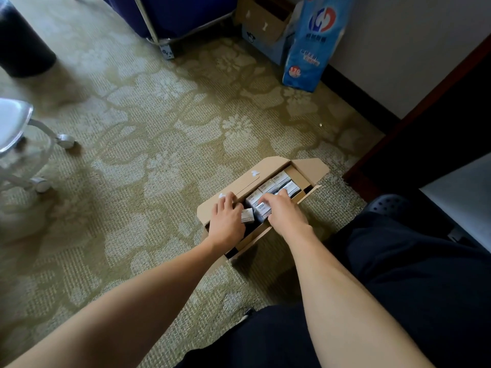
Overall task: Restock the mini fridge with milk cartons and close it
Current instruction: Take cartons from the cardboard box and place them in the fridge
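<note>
An open cardboard box (265, 173) lies on the patterned carpet, flaps spread, with several small white milk cartons (281, 181) packed in rows inside. My left hand (225, 221) is at the box's near left end, fingers lying over the left flap's edge, and it holds one tilted carton (246, 217) against the thumb side. My right hand (285, 212) reaches into the box with fingers curled over a carton (261, 210) in the near row. To the right, a dark cabinet opening (430, 155) with a red-brown frame stands beside a pale grey panel (459, 200).
My legs in dark trousers (414, 274) and a dark shoe (388, 205) are right of the box. A wheeled chair base (39, 144) stands at left and a black bin (24, 49) at far left. A blue trolley (170, 19), another cardboard box (263, 19) and a blue pack (313, 43) line the far wall.
</note>
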A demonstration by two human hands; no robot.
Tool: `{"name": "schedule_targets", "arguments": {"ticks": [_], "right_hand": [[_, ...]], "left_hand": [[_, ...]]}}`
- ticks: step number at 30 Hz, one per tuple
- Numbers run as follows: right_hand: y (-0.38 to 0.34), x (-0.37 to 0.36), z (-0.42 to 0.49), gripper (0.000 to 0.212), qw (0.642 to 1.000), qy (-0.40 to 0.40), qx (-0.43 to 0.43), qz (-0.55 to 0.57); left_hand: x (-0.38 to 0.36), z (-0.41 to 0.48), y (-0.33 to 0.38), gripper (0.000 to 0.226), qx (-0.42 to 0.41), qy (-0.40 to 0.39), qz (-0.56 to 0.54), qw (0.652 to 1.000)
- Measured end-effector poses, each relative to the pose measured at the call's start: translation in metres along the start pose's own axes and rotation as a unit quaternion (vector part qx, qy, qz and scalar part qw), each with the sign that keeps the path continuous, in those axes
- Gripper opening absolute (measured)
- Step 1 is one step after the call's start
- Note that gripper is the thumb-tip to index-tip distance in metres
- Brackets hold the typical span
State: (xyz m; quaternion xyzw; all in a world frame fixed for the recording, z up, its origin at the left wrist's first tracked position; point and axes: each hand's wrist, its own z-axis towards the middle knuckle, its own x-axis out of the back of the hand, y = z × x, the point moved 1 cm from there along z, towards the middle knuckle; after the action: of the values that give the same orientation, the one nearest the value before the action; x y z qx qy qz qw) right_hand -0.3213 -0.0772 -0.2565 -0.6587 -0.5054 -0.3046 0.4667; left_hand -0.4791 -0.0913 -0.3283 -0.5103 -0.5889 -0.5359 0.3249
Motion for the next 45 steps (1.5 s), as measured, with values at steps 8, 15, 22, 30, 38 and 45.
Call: {"name": "schedule_targets", "arguments": {"ticks": [8, 15, 22, 30, 38, 45], "right_hand": [[-0.006, 0.026, -0.02, 0.038, 0.999, 0.043, 0.021, 0.012], [-0.012, 0.071, -0.038, 0.033, 0.995, 0.079, 0.058, -0.008], [0.004, 0.141, -0.066, 0.034, 0.987, 0.142, 0.065, -0.027], [0.067, 0.218, -0.118, 0.035, 0.972, 0.224, 0.008, -0.065], [0.144, 0.257, -0.171, 0.027, 0.937, 0.349, -0.019, -0.018], [0.219, 0.274, -0.215, 0.028, 0.912, 0.395, -0.107, -0.019]], "left_hand": [[0.036, -0.002, 0.005, 0.027, -0.015, -0.046, -0.02, 0.999], [0.083, -0.019, 0.013, 0.022, -0.056, 0.011, -0.054, 0.997], [0.149, -0.013, 0.066, 0.028, -0.136, 0.038, -0.106, 0.984], [0.204, 0.007, 0.155, 0.028, -0.211, 0.08, -0.124, 0.966], [0.239, 0.021, 0.272, 0.025, -0.321, 0.092, -0.164, 0.928], [0.223, 0.031, 0.376, 0.031, -0.384, 0.04, -0.133, 0.913]]}}
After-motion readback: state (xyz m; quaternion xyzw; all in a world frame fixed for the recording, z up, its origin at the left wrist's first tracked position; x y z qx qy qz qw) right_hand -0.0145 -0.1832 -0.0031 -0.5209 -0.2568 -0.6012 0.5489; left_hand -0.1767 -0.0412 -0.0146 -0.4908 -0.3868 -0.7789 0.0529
